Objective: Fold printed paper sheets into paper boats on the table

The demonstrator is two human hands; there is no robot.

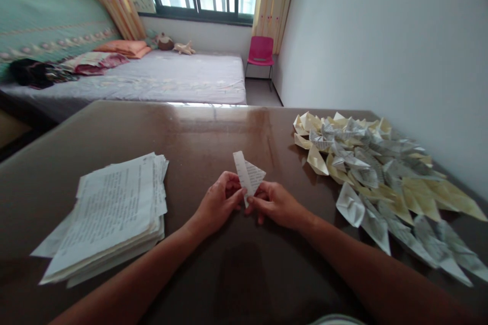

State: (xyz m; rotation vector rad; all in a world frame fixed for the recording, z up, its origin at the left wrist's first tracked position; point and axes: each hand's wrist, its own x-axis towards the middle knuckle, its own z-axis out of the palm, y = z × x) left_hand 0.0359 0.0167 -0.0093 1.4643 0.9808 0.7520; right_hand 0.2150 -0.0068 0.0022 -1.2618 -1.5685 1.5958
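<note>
A small folded sheet of printed paper (251, 174) is held up over the middle of the table, with a plain strip along its left side and a pointed corner at the right. My left hand (222, 194) pinches its lower left edge between thumb and fingers. From the other side, my right hand (275, 204) grips the lower right part, the thumb near the bottom tip. Both hands are closed on this one piece, and some of the fingertips are hidden behind it.
A stack of printed sheets (110, 213) lies at the left of the brown table (198, 137). Many folded paper boats (354, 157), white and yellowish, cover the right side by the wall. Beyond stand a bed (198, 78) and a pink chair (261, 52).
</note>
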